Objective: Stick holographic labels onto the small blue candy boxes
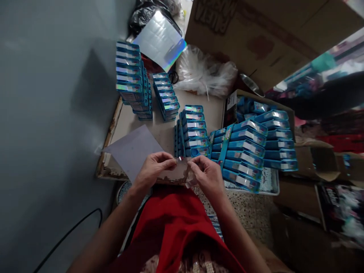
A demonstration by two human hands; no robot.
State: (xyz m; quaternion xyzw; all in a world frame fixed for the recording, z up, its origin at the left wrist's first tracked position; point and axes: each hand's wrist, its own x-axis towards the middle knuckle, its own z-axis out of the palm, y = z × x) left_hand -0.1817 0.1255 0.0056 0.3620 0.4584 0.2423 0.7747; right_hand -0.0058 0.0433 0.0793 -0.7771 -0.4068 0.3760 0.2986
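Observation:
Close together at the table's front edge, both my hands are in a pinch. Between the thumb and fingertips of my left hand (153,168) is a small shiny silver sticker (179,159). My right hand (207,174) pinches a translucent strip (191,182) that hangs below its fingers. Just beyond the hands stands a row of blue boxes (195,133), most with a shiny label strip on the end. One box at its near end (199,152) shows a round blue mark and no shiny strip. A pale sheet (136,149) lies by my left hand.
More blue box stacks stand at the back left (128,70), middle (166,94) and right (244,151), the right one on a metal tray (273,185). A holographic sheet (159,40), a clear plastic bag (204,70) and a large carton (256,34) lie behind. A wall (51,113) borders the left.

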